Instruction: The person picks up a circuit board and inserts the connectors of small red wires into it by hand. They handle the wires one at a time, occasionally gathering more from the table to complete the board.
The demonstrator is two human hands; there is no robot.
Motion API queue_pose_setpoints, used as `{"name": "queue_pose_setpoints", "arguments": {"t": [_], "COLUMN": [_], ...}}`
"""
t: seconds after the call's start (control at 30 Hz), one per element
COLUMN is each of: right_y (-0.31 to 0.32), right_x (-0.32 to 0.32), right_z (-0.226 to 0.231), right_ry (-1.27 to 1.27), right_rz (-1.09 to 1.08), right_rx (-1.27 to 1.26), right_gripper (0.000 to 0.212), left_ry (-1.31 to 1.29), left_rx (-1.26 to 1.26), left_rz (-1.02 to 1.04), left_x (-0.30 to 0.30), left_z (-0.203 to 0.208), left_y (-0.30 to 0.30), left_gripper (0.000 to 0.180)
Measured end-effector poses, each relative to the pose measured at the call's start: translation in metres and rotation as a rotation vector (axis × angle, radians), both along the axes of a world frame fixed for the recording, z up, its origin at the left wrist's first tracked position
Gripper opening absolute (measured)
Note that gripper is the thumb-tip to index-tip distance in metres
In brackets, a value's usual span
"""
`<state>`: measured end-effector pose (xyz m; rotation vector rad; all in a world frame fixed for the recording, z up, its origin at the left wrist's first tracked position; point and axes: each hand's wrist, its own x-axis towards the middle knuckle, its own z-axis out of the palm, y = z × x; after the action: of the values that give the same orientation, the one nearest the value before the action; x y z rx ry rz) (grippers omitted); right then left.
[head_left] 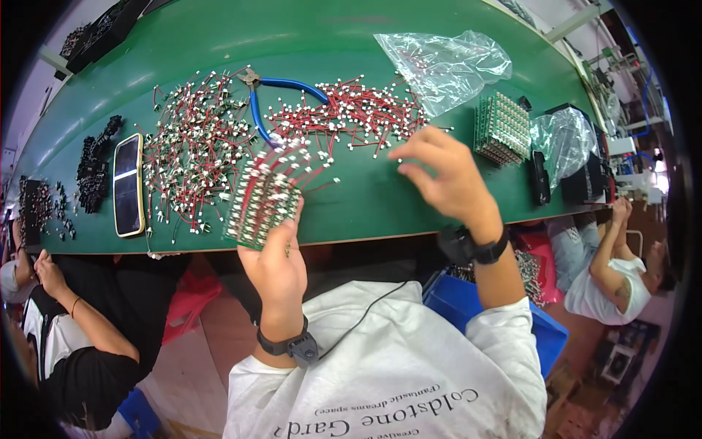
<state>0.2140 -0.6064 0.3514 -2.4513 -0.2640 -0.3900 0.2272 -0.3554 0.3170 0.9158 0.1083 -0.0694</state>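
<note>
My left hand (276, 271) grips the lower edge of a green circuit board panel (259, 205), with the thumb on its face. Rows of small pale parts cover the panel, and several red wires with white connectors stick out of its upper part. My right hand (450, 179) hovers over the table to the right of the panel. Its index finger and thumb point left with a gap between them, and I see nothing held. Just beyond it lies a pile of red wires with white connectors (365, 110). A larger pile of wired parts (194, 146) spreads left of the panel.
Blue-handled pliers (292, 82) lie between the piles. A clear plastic bag (450, 66) and a stack of board panels (502, 130) are at the right. A phone (129, 185) and black parts (93, 164) are at the left. A blue bin (545, 336) stands below the table edge. People sit on both sides.
</note>
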Motion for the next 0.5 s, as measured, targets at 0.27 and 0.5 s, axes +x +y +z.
{"name": "queue_pose_setpoints", "arguments": {"t": [0.27, 0.5], "right_y": [-0.009, 0.061], "right_x": [0.018, -0.005], "right_z": [-0.009, 0.022], "right_ry": [-0.258, -0.033], "right_rz": [0.073, 0.221], "right_rx": [-0.193, 0.396], "right_gripper": [0.019, 0.015], "left_ry": [0.058, 0.035], "left_rx": [-0.054, -0.056], "left_rz": [-0.100, -0.088], "left_x": [0.002, -0.003], "left_z": [0.006, 0.006], "left_y": [-0.006, -0.018], "left_gripper": [0.063, 0.059]}}
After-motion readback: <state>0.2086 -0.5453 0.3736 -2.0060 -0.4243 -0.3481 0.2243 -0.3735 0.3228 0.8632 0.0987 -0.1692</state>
